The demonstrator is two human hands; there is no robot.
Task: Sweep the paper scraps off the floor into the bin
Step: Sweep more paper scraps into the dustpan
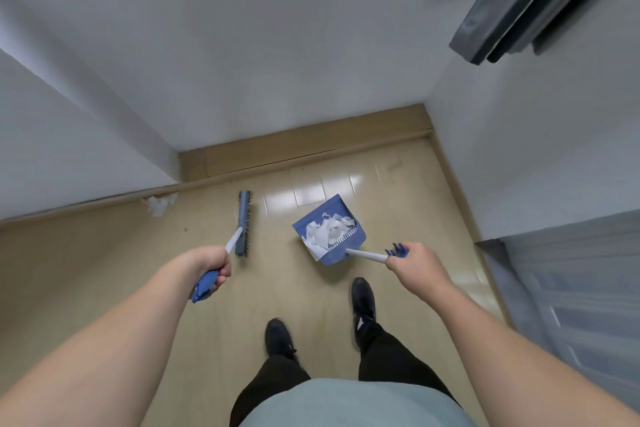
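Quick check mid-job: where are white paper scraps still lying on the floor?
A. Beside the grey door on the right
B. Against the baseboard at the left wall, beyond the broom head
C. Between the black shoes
B: a small pile of white paper scraps lies against the baseboard, beyond the blue broom head; the rest sit in the blue plastic dustpan.

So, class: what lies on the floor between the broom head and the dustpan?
Nothing: in the head view, only bare shiny floor separates the broom head from the dustpan.

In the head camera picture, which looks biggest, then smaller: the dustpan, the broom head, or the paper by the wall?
1. Dustpan
2. Broom head
3. Paper by the wall
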